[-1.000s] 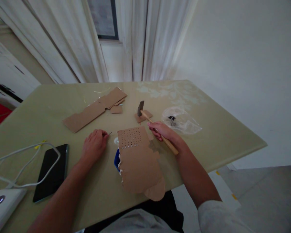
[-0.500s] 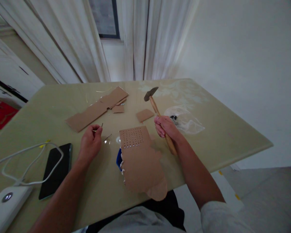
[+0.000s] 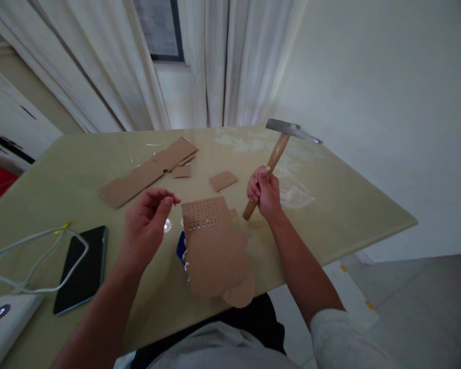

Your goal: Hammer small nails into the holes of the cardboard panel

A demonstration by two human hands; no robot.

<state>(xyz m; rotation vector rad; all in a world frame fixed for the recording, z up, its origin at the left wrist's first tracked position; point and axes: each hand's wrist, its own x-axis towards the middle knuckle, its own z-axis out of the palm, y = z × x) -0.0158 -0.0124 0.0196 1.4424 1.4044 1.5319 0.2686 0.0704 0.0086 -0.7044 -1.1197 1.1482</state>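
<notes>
My right hand [image 3: 264,192] grips the wooden handle of a hammer [image 3: 279,148], raised with its metal head up over the right part of the table. My left hand [image 3: 148,220] pinches a thin dark nail [image 3: 174,204] between thumb and fingers; most of it is hidden. Just right of those fingertips lies a piece of cardboard [image 3: 215,256] with rows of small holes in its far left part. White bits stick out along its left edge. A blue object [image 3: 181,248] shows from underneath it, mostly covered.
Long cardboard strips [image 3: 149,174] and a small cardboard scrap [image 3: 223,180] lie farther back. A clear plastic bag [image 3: 297,192] is beyond my right hand. At the left are a black phone [image 3: 80,269], a white power bank [image 3: 13,320] and a looped white cable [image 3: 42,233].
My left hand has moved right with the nail, up to the cardboard's far left corner. The hammer has swung upright, its head shifting right and up.
</notes>
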